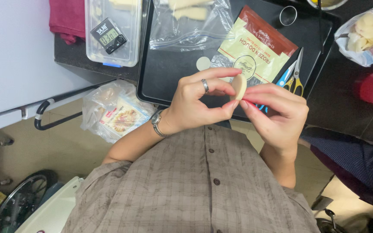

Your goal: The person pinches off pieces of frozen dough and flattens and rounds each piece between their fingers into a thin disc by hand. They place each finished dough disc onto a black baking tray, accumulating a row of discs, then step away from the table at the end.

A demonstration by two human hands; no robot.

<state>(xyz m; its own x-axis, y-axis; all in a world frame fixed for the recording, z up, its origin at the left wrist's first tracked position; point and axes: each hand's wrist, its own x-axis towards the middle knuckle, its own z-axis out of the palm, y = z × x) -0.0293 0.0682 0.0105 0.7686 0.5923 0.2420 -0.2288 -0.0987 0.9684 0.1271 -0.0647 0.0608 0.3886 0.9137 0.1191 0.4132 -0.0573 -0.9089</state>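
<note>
Black tray [169, 73] on the dark worktop [342, 95]; near it, left hand [195, 101] and right hand [277, 114] each grip clamped on a pale dough disc [238, 86]; beige floor [65, 146] below.

Left hand [195, 103]: bare, raised before chest, fingers curled, thumb and forefinger pinched at tips; silver ring on one finger, metal watch at wrist. Right hand [277, 114]: bare, fingers extended leftward, tips meeting left fingertips. Forearms bent inward, wrists apart.
</note>
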